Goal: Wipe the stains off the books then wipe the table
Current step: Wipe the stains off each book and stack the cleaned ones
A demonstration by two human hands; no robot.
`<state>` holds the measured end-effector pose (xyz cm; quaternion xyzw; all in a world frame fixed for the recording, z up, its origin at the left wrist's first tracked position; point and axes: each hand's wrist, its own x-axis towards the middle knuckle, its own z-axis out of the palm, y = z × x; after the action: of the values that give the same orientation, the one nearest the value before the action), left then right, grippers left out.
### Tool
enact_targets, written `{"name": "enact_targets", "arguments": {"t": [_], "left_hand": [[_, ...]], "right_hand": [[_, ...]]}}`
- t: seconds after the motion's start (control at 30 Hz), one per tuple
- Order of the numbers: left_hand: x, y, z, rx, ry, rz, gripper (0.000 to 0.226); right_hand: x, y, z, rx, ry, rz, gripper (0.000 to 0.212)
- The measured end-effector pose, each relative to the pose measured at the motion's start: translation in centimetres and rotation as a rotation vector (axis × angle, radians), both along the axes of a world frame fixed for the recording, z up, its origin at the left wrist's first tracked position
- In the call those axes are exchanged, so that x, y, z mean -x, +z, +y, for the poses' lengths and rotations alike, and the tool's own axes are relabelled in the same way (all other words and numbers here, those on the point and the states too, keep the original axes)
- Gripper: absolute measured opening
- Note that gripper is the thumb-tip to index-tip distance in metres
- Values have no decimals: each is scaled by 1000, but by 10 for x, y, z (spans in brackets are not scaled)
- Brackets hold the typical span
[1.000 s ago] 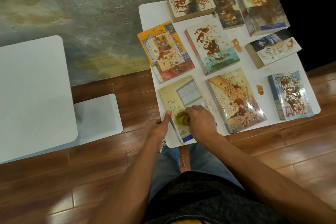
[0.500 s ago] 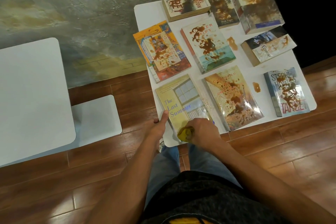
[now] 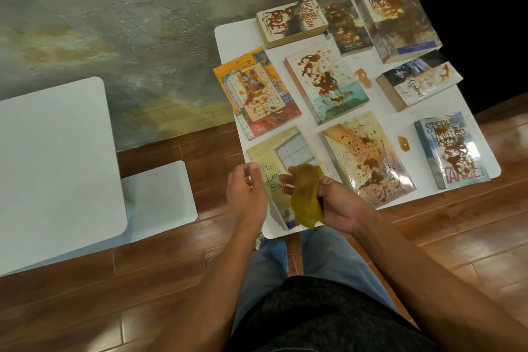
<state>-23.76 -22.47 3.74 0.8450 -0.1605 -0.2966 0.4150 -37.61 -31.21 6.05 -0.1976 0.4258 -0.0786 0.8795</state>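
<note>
- Over the near table (image 3: 288, 233) edge we hold the yellow cloth (image 3: 305, 196) in our right hand (image 3: 340, 206), fingers curled round it; left hand (image 3: 246, 191) loose, holding nothing.
- Beneath: pale-yellow book (image 3: 281, 151) looks clean.
- Farther: other books (image 3: 325, 86) & table spots (image 3: 403, 143) stained; prob. refold cloth, next bk.

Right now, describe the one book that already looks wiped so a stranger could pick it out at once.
Start at the white table covered with books against the grey wall. Go to its near left corner, just beyond the person's hands, where the right hand holds a yellow cloth. The book under them is pale yellow with a window picture, and unlike its neighbours its visible cover shows no brown stains.
</note>
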Motion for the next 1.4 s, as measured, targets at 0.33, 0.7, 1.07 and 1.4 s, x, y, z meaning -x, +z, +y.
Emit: {"name": "enact_targets", "arguments": {"t": [0.33, 0.7, 1.07, 1.4], "left_hand": [[14, 6, -6, 172, -376, 362, 52], [-2, 11, -6, 167, -253, 528, 35], [-14, -6, -16, -175, -439, 240, 64], [-58, -17, -57, -170, -595, -208, 43]], "right_hand": [[-16, -8, -8, 57, -96, -9, 57], [-28, -2, -8, 403, 19, 418, 29], [6, -37, -9, 888, 137, 754, 41], [33, -51, -5, 1049, 284, 816, 38]]}}
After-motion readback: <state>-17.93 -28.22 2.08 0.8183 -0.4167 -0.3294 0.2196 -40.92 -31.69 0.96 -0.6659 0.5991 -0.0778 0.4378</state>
